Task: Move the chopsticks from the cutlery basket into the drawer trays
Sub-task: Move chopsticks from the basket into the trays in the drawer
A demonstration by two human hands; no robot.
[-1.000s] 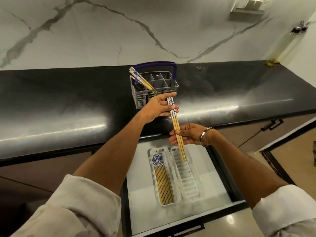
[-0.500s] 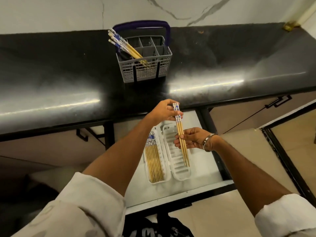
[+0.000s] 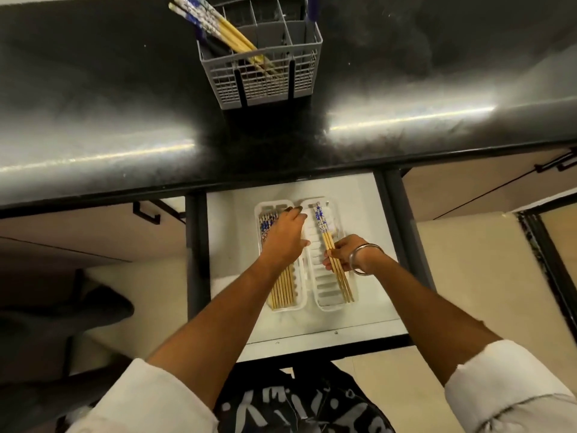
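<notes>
**Chopsticks going into the right drawer tray**

A black countertop (image 3: 93, 104) fills the upper half of the frame, with bright streaks of reflected light along its front edge. Below it, at the centre, a white-lined drawer (image 3: 368, 307) stands pulled out, and pale cabinet fronts lie to either side. Near the top centre the grey cutlery basket (image 3: 265, 79) stands on the counter, and a bundle of basket chopsticks (image 3: 218, 28) leans out of its left compartments toward the upper left, blue-patterned ends up. Two white trays lie side by side in the drawer, long sides touching or nearly so. The left tray (image 3: 299, 303) holds a row of stored chopsticks (image 3: 282, 290) lying lengthwise. The left hand (image 3: 282, 237) rests over this row with its fingers spread loosely toward the far end of the tray, gripping nothing that can be seen. In the ribbed right tray (image 3: 324, 289) lies a small bundle of held chopsticks (image 3: 332, 254), patterned ends toward the counter. The right hand (image 3: 345, 253), a metal bangle (image 3: 363, 257) at its wrist, pinches this bundle near its middle. White sleeves show at the lower corners
</notes>
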